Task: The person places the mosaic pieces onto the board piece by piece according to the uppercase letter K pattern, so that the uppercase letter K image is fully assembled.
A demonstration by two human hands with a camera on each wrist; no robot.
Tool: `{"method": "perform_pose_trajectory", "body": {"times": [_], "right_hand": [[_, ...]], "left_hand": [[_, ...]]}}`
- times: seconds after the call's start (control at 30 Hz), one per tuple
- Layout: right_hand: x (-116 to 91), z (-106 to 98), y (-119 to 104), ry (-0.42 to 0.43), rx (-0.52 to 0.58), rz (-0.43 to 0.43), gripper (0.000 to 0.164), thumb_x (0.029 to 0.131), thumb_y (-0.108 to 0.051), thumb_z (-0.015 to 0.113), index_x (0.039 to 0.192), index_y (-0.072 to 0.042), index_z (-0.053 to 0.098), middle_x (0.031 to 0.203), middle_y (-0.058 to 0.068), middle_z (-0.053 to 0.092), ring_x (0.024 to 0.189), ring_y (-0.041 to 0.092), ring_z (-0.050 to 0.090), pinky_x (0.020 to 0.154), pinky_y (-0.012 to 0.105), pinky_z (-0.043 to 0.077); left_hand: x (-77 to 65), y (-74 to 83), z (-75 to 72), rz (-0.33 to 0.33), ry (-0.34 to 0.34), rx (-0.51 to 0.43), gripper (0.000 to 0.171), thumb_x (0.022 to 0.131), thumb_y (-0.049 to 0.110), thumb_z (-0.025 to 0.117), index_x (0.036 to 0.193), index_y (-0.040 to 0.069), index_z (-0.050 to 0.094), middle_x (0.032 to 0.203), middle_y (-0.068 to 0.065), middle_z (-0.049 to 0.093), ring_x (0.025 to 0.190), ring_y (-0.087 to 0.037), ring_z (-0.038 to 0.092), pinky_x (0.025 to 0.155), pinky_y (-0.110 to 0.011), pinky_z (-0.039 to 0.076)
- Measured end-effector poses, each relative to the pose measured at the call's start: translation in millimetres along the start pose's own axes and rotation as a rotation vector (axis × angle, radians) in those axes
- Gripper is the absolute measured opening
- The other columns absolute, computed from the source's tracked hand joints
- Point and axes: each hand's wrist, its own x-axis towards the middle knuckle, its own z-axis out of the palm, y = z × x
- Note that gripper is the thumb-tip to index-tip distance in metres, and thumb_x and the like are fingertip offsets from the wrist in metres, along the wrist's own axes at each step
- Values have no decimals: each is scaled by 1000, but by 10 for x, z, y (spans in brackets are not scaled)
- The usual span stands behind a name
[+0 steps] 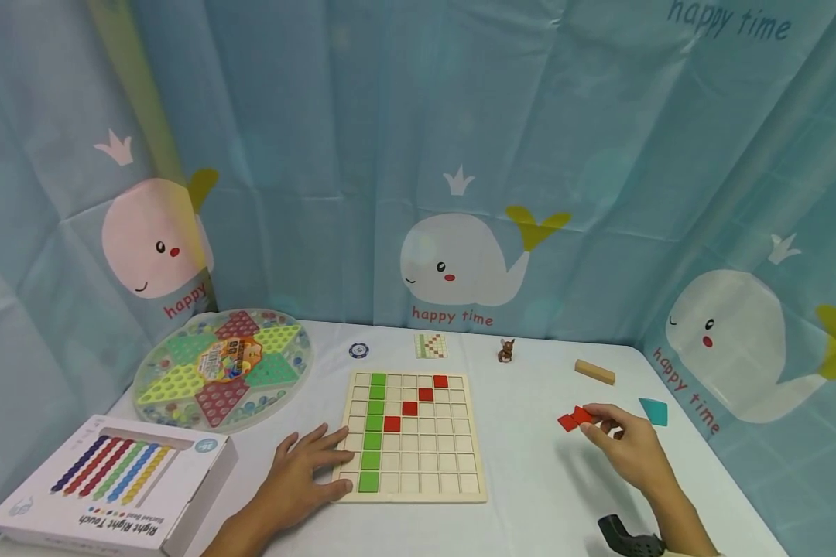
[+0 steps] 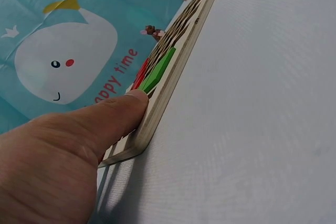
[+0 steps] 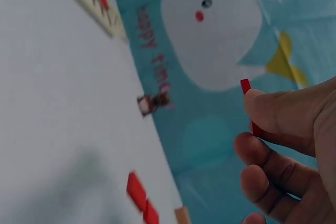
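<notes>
A pale wooden grid board (image 1: 453,464) lies on the table, with a column of green square tiles (image 1: 370,460) near its left side. A stepped diagonal of red tiles (image 1: 409,408) rises to its upper right. My left hand (image 1: 306,472) rests on the board's left edge, fingers spread; in the left wrist view the thumb (image 2: 118,114) presses beside a green tile (image 2: 160,71). Between thumb and index finger, my right hand (image 1: 623,441) pinches a red square tile (image 3: 245,85). Two more red tiles (image 3: 136,191) lie on the table below it.
Left stand a round star-patterned game board (image 1: 223,402) and a white bead-toy box (image 1: 63,503). Behind the grid are a blue chip (image 1: 358,350), a small pattern card (image 1: 430,346) and a brown animal figurine (image 1: 505,350). A wooden block (image 1: 595,372) and teal piece (image 1: 655,411) lie right.
</notes>
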Motion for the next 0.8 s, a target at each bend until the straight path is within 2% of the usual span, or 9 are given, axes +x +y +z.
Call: {"method": "perform_pose_trajectory", "body": {"times": [0.33,0.53,0.8], "right_hand": [[-57,36,-489,54,76,-185,27,84,-14,77,109,-6,70,82,-2,61,74,17,49,58,25,42],[-49,146,-712,54,135,-240,25,82,-11,77,106,-8,72,83,-5,61,72,17,50,56,27,43],[-47,359,-930,30,197,-301,25,80,-8,79,104,-12,73,84,-11,62,75,18,52,61,28,43]], "left_hand": [[2,4,5,0,-1,-13,40,76,43,78,108,20,74,139,1,53,136,-35,33,105,-61,6],[1,-4,-8,0,5,0,40,75,44,78,108,21,74,138,2,53,136,-35,33,105,-61,7],[2,-9,-10,10,2,8,41,76,44,78,108,20,74,138,1,54,136,-36,34,105,-62,7]]}}
